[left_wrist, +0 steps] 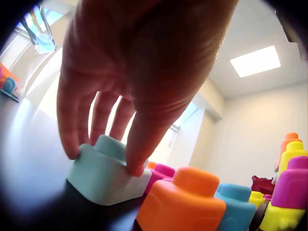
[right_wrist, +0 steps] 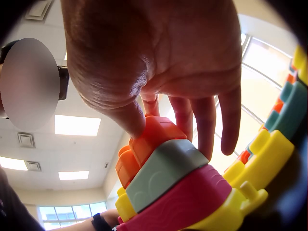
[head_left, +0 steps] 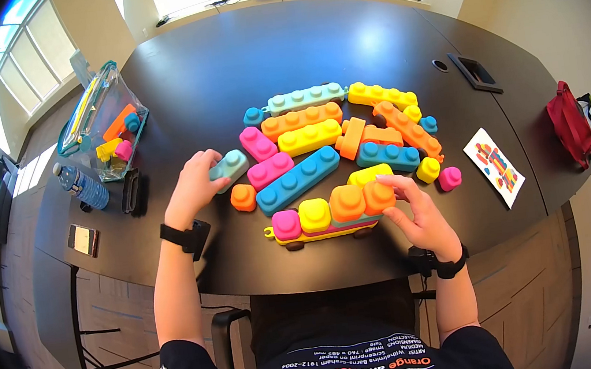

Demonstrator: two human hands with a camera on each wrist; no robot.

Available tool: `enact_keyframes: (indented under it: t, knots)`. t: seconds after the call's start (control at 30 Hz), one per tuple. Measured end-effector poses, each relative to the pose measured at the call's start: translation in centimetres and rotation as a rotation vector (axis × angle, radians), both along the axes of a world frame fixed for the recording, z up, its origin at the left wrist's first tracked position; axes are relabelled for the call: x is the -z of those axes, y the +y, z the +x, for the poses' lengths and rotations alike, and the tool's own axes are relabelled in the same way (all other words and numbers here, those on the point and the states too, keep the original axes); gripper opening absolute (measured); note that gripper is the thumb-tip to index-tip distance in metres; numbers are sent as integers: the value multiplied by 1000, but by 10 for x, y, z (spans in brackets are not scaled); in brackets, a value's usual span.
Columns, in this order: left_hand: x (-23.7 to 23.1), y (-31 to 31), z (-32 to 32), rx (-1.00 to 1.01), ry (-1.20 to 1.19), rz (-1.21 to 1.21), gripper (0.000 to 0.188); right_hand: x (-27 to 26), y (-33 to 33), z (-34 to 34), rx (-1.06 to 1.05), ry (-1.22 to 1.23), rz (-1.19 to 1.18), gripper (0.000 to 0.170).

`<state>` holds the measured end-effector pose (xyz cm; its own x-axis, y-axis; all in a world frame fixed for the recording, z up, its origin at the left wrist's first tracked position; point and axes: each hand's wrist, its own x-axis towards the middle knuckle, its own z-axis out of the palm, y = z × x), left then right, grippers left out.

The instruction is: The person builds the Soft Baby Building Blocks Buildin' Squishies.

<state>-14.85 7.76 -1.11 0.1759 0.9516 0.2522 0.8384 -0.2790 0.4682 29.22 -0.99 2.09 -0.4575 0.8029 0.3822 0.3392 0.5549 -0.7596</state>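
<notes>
My left hand [head_left: 196, 185] pinches a pale green two-stud block [head_left: 229, 169] between thumb and fingers, low over the black table. In the left wrist view the thumb and fingers straddle that block [left_wrist: 108, 171]. My right hand [head_left: 421, 215] grips the orange block [head_left: 378, 197] at the right end of a stacked toy car. Beneath it, the car shows a pale green layer [right_wrist: 166, 168], a pink layer [right_wrist: 187, 199] and a yellow wheeled base [head_left: 325, 237]. Another orange block [head_left: 347, 202], a yellow block [head_left: 314, 215] and a pink block [head_left: 286, 225] top the rest of it.
Loose blocks spread beyond the car, including a long blue one [head_left: 299, 180] and a single orange one [head_left: 243, 198]. A picture card [head_left: 494, 167] lies right. At left stand a clear bag [head_left: 93, 124] of blocks, a water bottle [head_left: 81, 185] and a phone [head_left: 84, 240].
</notes>
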Motion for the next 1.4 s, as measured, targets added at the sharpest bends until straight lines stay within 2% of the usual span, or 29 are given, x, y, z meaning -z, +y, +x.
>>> enact_keyframes:
  t: [0.2,0.27,0.33,0.43,0.53,0.57,0.63,0.77,0.83,0.87,0.93,1.0,1.07,1.17,1.3,1.4]
  knots:
    - [-5,-9,26,25,-30,-27,36,1,0,3,-12,-9,-52,51]
    - [-23,-26,52,139,8,300,41,0,2,3,-25,-19,-75,53]
    - [-63,-63,88,339,-224,-11,53,-2,3,4,-31,-33,-77,56]
    - [-48,-82,114,537,-189,-41,73,-8,2,-1,-25,-83,-94,61]
    - [-23,-80,127,479,-157,-154,74,-4,2,-2,2,-99,-164,65]
    - [-21,-81,130,479,-158,-151,74,-1,4,-1,16,-79,-223,67]
    - [-20,-83,135,372,-121,-177,73,3,5,0,16,-93,-215,67]
    - [-17,-85,138,327,-122,-133,72,-2,4,-3,5,-139,-244,70]
    - [-22,-87,136,280,-111,-192,68,-10,0,-9,11,-135,-248,69]
    - [-24,-88,132,278,-111,-188,68,-13,-1,-13,20,-131,-255,68]
    - [-27,-93,121,264,-282,28,64,-15,0,-20,8,-77,-176,67]
    - [-33,-96,115,220,-265,21,57,-13,1,-25,-1,-19,-104,66]
    - [-19,-97,114,267,-222,-25,52,-12,5,-28,38,-93,-66,66]
    - [-14,-97,108,255,-252,-15,47,-12,3,-34,31,-90,-122,64]
    - [-22,-97,105,251,-276,15,48,-16,2,-37,49,-93,-90,69]
    - [-40,-96,94,235,-329,54,50,-21,3,-38,49,10,-106,74]
